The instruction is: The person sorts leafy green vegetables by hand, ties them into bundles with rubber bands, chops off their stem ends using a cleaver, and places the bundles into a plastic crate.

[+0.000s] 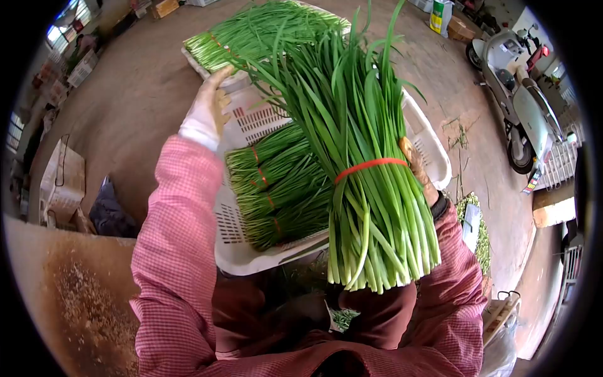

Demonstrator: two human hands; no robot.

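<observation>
A large bundle of long green stalks (pixel 383 207), tied with a red band (pixel 370 166), stands in front of me above a white plastic basket (pixel 433 147). My right hand (pixel 418 166) grips its right side, with the fingers partly hidden behind the leaves. My left hand (pixel 215 97), in a pale glove, is at the basket's upper left rim, fingers curled; leaves and distance hide whether it grips the rim. Several smaller banded bundles (pixel 282 182) lie side by side inside the basket, partly covered by the big bundle.
Another basket full of green bundles (pixel 251 31) is beyond mine. A scooter (pixel 524 94) is parked at the right. A brown board (pixel 81 295) is at the lower left, a white crate (pixel 63 179) behind it. Loose trimmings (pixel 482 242) lie at the right.
</observation>
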